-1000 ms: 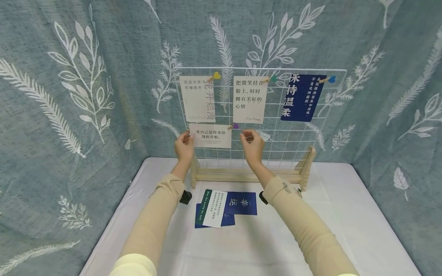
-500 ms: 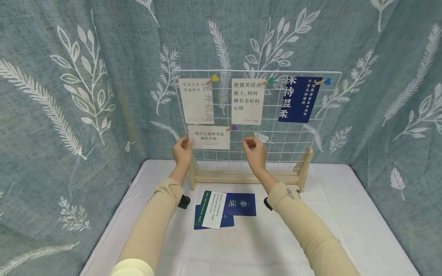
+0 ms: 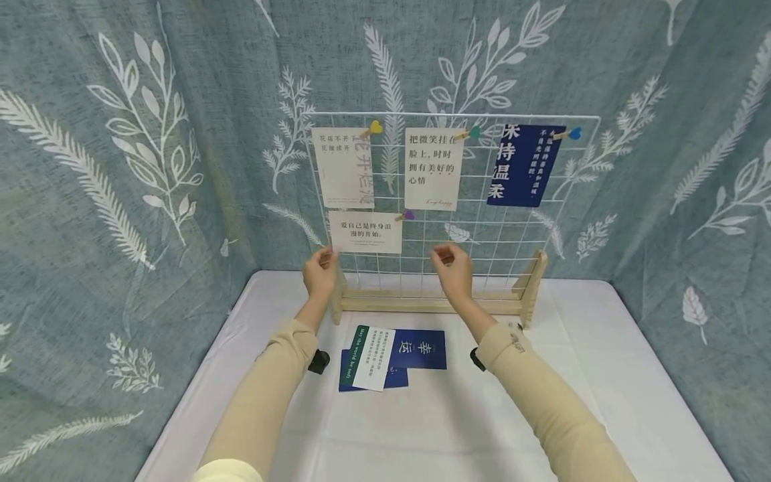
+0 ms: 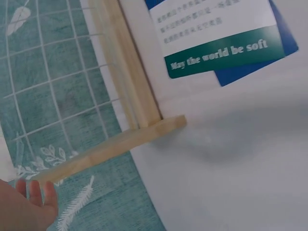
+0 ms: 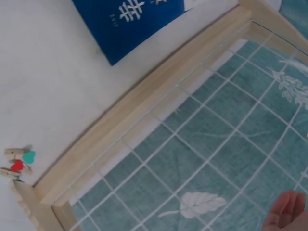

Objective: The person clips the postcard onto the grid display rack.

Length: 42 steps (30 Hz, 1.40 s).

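Both hands hover: left hand [image 3: 320, 274] touching landscape card [image 3: 365, 232], right hand [image 3: 454, 271] loosely curled.

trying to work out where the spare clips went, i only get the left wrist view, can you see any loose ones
Observer: Yes. In the right wrist view, loose clips with a red and a teal heart lie on the table, by the end of the wooden stand.
Operator: how many cards are hung on the grid
Observer: Four cards are clipped to the wire grid; the lowest is the small white card.
Operator: is the left hand on that card
Observer: The left hand is at its lower left corner; whether the grip closes on it, I cannot tell.
Operator: and the right hand
Observer: The right hand is curled in front of the grid, apart from the card.
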Available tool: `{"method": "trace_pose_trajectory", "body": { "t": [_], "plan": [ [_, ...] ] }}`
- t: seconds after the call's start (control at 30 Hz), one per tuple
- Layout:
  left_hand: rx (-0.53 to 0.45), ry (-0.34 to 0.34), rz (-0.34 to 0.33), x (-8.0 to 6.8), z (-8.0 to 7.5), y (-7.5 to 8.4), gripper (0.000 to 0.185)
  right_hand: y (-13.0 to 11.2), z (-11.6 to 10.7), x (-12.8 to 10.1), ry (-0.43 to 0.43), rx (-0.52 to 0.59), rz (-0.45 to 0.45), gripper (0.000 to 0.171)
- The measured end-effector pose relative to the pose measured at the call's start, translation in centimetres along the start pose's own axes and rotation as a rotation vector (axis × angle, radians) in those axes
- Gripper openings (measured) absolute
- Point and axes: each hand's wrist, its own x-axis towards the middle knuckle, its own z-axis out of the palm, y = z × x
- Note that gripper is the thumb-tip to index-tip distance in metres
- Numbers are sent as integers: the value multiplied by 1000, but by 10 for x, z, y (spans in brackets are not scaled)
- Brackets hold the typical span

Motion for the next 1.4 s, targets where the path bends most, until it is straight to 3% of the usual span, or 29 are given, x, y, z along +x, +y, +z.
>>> {"method": "trace_pose_trajectory", "body": {
  "t": [0.03,0.1,0.17,0.23,0.27,0.3,0.4,0.47,0.5,0.53,0.6,0.7,0.8,0.93,1.0,1.03,1.1,1.27,1.33,1.4],
  "plan": [
    [-25,11,39,1,2,-9,40,2,-1,-1,-1,-4,3,14],
    [-28,12,57,-7,2,-8,40,6,-3,-2,1,-6,8,13],
    [9,-41,16,-26,-5,17,40,9,-5,-3,1,-18,12,14],
    [16,-48,8,-39,-9,31,38,12,-7,-5,-3,-28,18,15],
    [53,-77,-31,-44,-11,40,38,13,-7,-5,-4,-34,20,16],
    [35,-80,0,-41,-9,29,39,14,-8,-6,-3,-44,17,16],
    [74,-166,-6,-31,-4,0,48,18,-11,-8,0,-58,15,16],
    [96,-201,66,-17,6,-39,54,21,-14,-9,3,-65,19,15],
    [110,-230,57,-20,6,-38,53,23,-16,-10,5,-69,24,15],
    [148,-276,25,-28,3,-24,55,25,-17,-11,5,-66,37,14],
    [176,-301,28,-41,1,-7,54,29,-20,-13,9,-62,50,14],
    [173,-360,-40,-64,-8,28,52,36,-23,-15,21,-56,50,13],
    [187,-357,34,-39,13,-48,58,40,-26,-19,25,-58,61,14],
    [211,-376,143,5,48,-176,68,46,-31,-26,24,-81,106,14],
    [205,-421,145,9,53,-193,70,50,-33,-28,29,-94,116,14],
    [202,-421,159,6,54,-192,70,52,-35,-30,34,-99,118,13],
    [198,-424,193,-7,48,-173,68,56,-37,-32,42,-105,116,13],
    [197,-439,205,-64,15,-63,59,66,-41,-37,41,-113,116,12],
    [256,-471,180,-80,5,-30,56,70,-43,-40,26,-127,118,12],
    [322,-498,170,-90,1,-15,54,74,-45,-43,10,-144,119,13]
  ]
}}
